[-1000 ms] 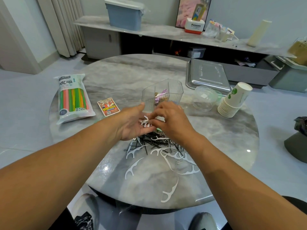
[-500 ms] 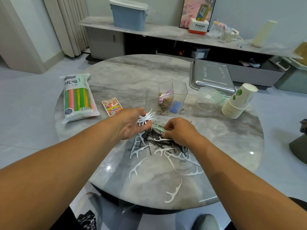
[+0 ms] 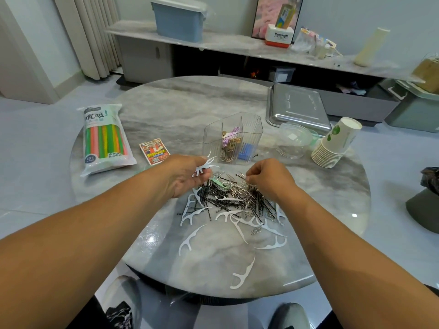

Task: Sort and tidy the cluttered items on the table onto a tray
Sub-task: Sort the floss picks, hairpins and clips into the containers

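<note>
While our left hand (image 3: pixel 187 176) is holding a bunch of white floss picks (image 3: pixel 204 165), our right hand (image 3: pixel 267 178) is pinching into the pin pile (image 3: pixel 234 198) on the surface (image 3: pixel 166 110); lifting one kind at a time seems best.

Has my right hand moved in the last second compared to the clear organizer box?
Yes. The right hand was up beside the left hand just below the clear organizer box; it has shifted right and down onto the pin pile.
</note>
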Available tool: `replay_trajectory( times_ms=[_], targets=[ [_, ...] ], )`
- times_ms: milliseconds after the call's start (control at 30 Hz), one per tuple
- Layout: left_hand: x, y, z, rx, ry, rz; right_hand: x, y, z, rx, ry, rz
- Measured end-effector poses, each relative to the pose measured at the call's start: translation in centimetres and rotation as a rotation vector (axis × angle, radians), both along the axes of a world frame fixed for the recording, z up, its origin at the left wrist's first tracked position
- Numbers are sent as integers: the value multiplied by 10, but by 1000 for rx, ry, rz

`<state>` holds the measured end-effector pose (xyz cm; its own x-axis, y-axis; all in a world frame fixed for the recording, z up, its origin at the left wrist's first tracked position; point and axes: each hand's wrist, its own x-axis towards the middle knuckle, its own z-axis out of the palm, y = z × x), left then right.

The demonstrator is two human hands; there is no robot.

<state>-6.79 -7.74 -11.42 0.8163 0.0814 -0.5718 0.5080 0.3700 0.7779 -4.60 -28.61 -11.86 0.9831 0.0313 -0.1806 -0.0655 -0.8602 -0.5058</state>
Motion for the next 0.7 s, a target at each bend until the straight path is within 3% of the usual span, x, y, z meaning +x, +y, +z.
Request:
replay_trajectory(
  times_ms=[133,300,367,567,700],
  targets=[
    [0,0,0,-22,-41,-18,-3,-16,14,-35,-6,9],
    [-2,2,-2,-64,-63,-27,-29,-32,28,-98,301,221],
    [-4,0,-2,-78,-64,-44,-42,-33,27,-178,337,249],
    [-13,-12,3,-99,-59,-91,-67,-13,6,-368,105,365],
    [-22,-16,5,-88,-46,-130,-64,-7,-3,-328,72,332]
  ],
)
